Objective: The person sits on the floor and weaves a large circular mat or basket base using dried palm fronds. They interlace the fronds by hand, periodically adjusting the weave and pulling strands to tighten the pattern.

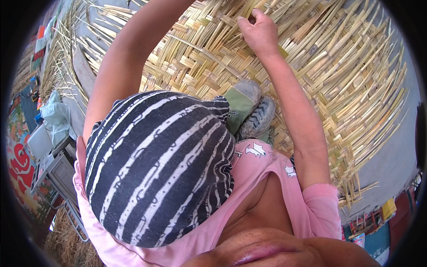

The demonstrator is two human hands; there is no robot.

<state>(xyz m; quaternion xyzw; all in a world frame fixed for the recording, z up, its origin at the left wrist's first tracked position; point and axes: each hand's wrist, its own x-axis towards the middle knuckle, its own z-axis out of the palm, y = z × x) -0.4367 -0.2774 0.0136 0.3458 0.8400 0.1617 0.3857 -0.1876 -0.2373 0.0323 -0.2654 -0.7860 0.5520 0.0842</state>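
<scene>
A large mat [200, 62] woven from flat, straw-coloured split-reed strips lies on the ground under both arms. My right hand [261, 34] is low over its woven part, fingers curled and thumb bent toward the index finger. Whatever the fingers pinch, if anything, is too small to make out. My left arm [129, 49] reaches forward across the mat and leaves the picture at the top edge, so the left hand is hidden. Long unwoven strip ends [351, 49] fan out along the right side of the mat.
My bent knee in dark striped cloth [160, 164] fills the left middle. Two worn shoes [258, 118] rest on the mat. At left are loose straw [66, 58], a plastic bag [58, 113] and a grey metal-framed chair [62, 167]. Grey floor [382, 164] borders the right.
</scene>
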